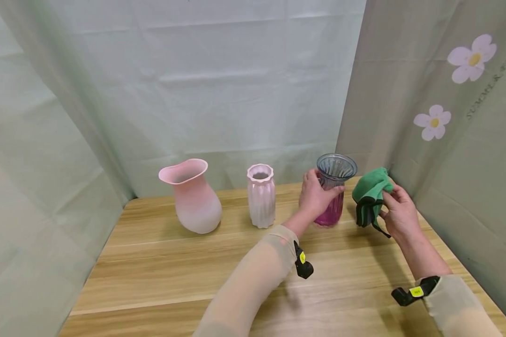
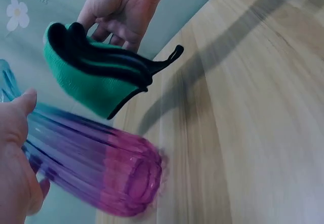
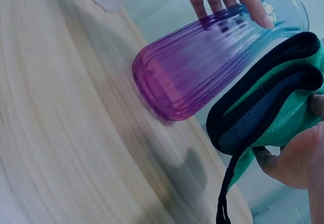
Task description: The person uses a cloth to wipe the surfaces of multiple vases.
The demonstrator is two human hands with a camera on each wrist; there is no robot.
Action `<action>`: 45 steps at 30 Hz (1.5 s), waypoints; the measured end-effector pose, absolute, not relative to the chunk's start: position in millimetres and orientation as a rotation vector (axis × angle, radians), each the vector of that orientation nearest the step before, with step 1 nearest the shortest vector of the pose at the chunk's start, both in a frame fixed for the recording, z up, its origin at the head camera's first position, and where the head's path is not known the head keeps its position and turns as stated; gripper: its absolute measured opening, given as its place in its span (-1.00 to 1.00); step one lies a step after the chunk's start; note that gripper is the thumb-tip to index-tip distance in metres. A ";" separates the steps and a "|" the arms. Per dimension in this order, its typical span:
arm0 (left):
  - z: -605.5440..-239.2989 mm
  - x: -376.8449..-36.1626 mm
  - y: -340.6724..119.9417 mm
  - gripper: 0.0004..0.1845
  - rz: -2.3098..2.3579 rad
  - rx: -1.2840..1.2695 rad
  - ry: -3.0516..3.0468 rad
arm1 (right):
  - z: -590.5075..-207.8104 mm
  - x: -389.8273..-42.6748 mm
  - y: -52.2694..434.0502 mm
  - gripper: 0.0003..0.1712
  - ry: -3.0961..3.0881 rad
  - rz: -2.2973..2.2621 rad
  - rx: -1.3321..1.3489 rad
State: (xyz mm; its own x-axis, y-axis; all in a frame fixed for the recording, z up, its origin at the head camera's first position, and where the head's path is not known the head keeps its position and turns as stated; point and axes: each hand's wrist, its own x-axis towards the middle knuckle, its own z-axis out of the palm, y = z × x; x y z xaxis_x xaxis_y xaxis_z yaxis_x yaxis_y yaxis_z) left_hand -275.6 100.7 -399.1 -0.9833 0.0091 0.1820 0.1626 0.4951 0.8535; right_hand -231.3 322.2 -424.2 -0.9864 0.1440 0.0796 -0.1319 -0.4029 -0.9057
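My left hand point(image 1: 316, 195) grips a ribbed glass vase point(image 1: 331, 206) around its upper body. The glass fades from blue at the flared rim to magenta at the base, as the left wrist view shows. In my right hand point(image 1: 400, 213) is a folded green cloth point(image 1: 371, 187) with black edging and a hanging loop point(image 3: 225, 193). The cloth is held just right of the vase, above the table and apart from the glass. In the right wrist view the left thumb lies across the vase near its neck point(image 3: 263, 11).
A white fluted vase point(image 1: 262, 201) stands left of the glass one. Farther left is a pink-and-white vase point(image 1: 198, 201) with a wavy mouth. All are near the back edge of the wooden table point(image 1: 164, 271). Pale curtains point(image 1: 236, 93) hang behind and on both sides.
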 end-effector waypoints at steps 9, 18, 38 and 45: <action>-407.0 -295.4 70.4 -0.40 -1.659 -0.661 -2.597 | -424.3 -232.7 322.0 -0.89 -1.634 2.513 -0.044; -407.1 -296.2 63.6 -0.33 -1.640 -0.678 -2.646 | -413.0 -243.0 302.9 -0.88 -1.629 2.495 0.086; -411.8 -298.6 64.0 -0.26 -1.603 -0.679 -2.654 | -397.6 -259.7 274.5 -0.70 -1.735 2.552 0.281; -412.1 -297.6 64.1 -0.25 -1.604 -0.674 -2.658 | -397.0 -259.2 274.5 -0.71 -1.744 2.571 0.270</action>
